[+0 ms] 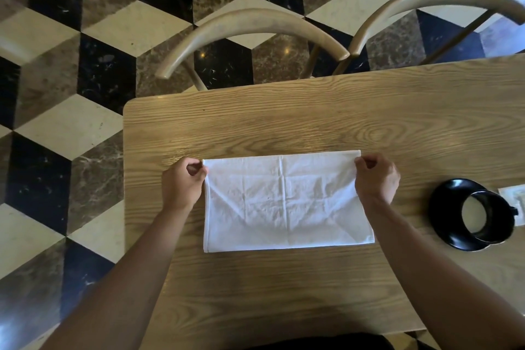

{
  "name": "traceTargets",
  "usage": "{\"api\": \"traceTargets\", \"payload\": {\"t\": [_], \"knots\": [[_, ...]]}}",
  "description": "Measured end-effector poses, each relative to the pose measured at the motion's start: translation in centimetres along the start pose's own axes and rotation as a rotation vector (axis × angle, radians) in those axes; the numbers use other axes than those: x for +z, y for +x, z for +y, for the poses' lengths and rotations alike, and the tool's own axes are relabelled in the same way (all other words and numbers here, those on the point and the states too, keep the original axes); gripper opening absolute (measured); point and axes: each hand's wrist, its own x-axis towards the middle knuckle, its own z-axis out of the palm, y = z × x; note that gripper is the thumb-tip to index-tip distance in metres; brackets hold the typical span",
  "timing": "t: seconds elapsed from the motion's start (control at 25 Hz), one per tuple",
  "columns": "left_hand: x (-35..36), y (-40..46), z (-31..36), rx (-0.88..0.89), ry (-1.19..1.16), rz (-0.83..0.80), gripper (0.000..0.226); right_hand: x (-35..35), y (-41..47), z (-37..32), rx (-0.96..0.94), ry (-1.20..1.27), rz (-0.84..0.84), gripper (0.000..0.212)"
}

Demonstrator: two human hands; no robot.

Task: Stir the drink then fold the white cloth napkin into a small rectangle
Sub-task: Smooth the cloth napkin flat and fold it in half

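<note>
The white cloth napkin [285, 204] lies on the wooden table [284, 116] as a wide rectangle, creased and doubled over. My left hand [183, 183] pinches its far left corner. My right hand [376, 177] pinches its far right corner. Both corners sit at or just above the tabletop along the napkin's far edge. To the right stands a black cup [487, 216] with a pale drink in it, on a black saucer [443, 207].
Two curved wooden chair backs [250, 25] stand beyond the table's far edge. A pale paper packet [515, 196] lies just past the saucer at the right edge. The table's left edge drops to a patterned marble floor [71, 128].
</note>
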Motion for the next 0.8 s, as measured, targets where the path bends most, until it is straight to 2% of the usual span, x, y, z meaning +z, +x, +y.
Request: {"api": "traceTargets", "payload": {"t": [0.52,0.72,0.8], "knots": [[0.0,-1.4,0.0,-0.088,0.024,0.006,0.008,-0.1,1.0,-0.4,-0.075,-0.004,-0.027,0.010],[0.3,-2.0,-0.7,-0.072,0.027,0.035,0.009,0.3,0.8,-0.7,-0.061,0.013,0.000,0.013],[0.6,-2.6,-0.7,-0.013,0.028,0.103,0.013,0.8,-0.2,-1.2,-0.092,0.016,0.055,0.019]]}}
